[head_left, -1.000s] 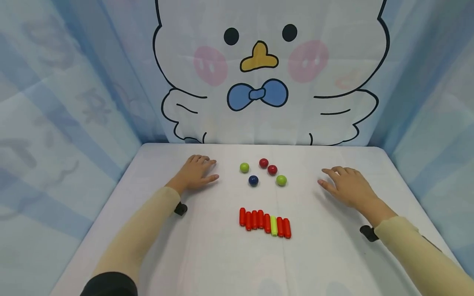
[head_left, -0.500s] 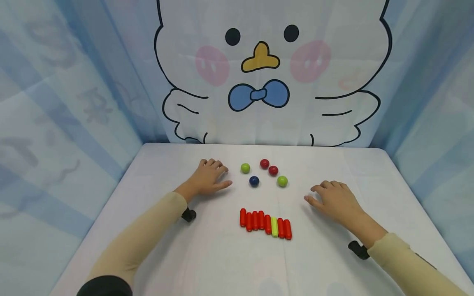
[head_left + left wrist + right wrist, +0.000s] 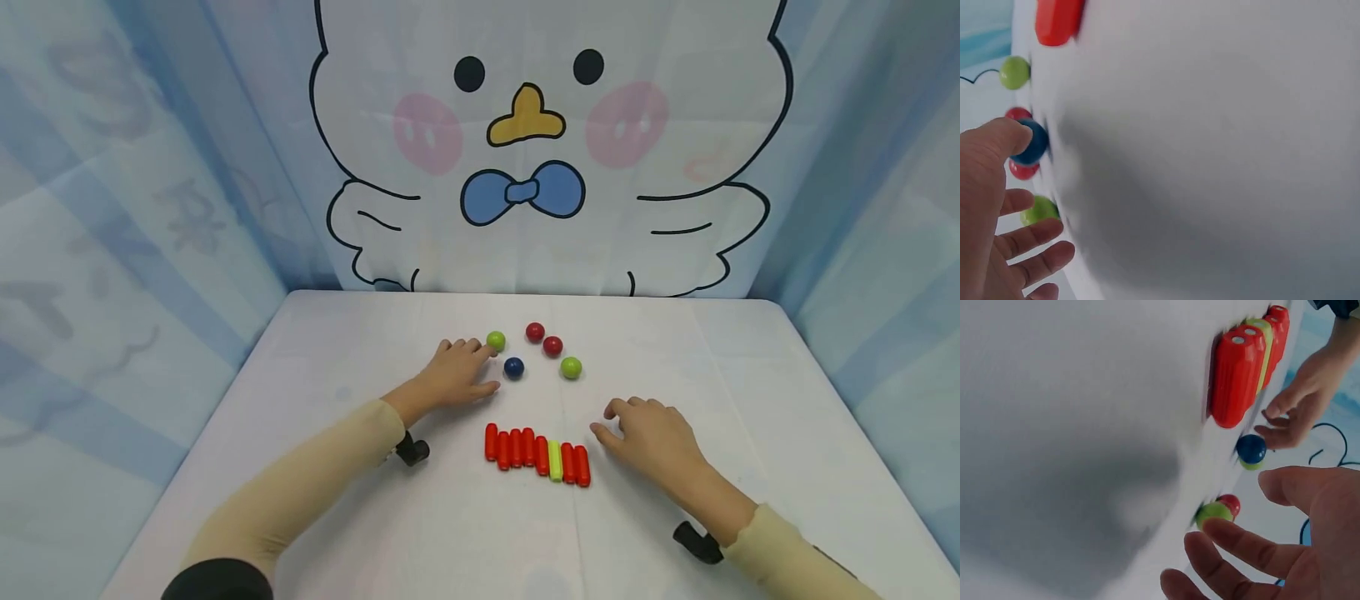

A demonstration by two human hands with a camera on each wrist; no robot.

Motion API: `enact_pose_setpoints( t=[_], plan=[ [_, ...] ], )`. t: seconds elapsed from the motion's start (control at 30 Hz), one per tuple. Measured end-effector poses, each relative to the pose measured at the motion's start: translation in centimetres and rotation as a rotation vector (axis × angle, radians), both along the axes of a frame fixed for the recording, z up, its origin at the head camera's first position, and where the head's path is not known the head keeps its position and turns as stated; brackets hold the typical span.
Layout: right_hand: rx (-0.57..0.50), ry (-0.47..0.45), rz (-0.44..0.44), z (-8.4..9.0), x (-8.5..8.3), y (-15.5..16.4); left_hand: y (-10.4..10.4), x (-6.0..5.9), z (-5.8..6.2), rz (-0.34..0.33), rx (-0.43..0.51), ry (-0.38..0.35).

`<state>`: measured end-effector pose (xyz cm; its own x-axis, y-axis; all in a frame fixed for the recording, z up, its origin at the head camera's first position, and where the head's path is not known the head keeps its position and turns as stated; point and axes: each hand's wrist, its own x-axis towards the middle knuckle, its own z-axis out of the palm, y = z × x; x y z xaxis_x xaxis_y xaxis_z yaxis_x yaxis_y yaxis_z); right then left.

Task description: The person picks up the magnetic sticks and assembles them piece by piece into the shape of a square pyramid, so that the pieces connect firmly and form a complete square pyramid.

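My left hand (image 3: 455, 375) is spread beside a cluster of small balls, its fingertips right at a green ball (image 3: 496, 341) and its thumb pointing below a blue ball (image 3: 513, 368). In the left wrist view the thumb overlaps the blue ball (image 3: 1034, 142). Two red balls (image 3: 543, 339) and a second green ball (image 3: 571, 367) lie farther right. My right hand (image 3: 652, 437) hovers, fingers loosely bent and holding nothing, to the right of a row of short rods. Most are red rods (image 3: 516, 448); one is a yellow-green rod (image 3: 555, 461).
Everything lies on a white-covered table (image 3: 450, 533). Behind it hangs a curtain (image 3: 525, 250) with a cartoon bird, and blue-and-white curtains (image 3: 112, 292) close off both sides. Dark wrist devices (image 3: 412, 449) sit under both wrists.
My left hand has moved right and nearer, reaching the green and blue balls. The right hand has come left and nearer, toward the rods. Balls and rods stay where they were.
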<state>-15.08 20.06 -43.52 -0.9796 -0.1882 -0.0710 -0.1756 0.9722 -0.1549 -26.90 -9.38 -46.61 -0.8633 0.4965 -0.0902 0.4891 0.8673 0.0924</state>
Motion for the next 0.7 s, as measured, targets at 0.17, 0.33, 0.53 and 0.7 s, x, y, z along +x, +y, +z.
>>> enact_pose_setpoints(
  t=[0.17,0.33,0.53,0.7],
  plan=[
    [-0.061,-0.097,-0.002,0.1,1.0,-1.6,1.4,0.3,0.2,-0.006,0.059,-0.039],
    [-0.105,-0.155,-0.006,-0.2,1.7,-2.6,2.5,0.4,1.1,-0.018,0.071,-0.013],
    [-0.193,-0.21,-0.002,-0.9,2.1,-2.8,3.2,-0.1,1.7,-0.04,0.085,-0.02],
    [-0.314,-0.263,-0.016,-1.0,1.9,-2.5,3.3,-0.3,1.5,-0.053,0.095,-0.029]
  ],
)
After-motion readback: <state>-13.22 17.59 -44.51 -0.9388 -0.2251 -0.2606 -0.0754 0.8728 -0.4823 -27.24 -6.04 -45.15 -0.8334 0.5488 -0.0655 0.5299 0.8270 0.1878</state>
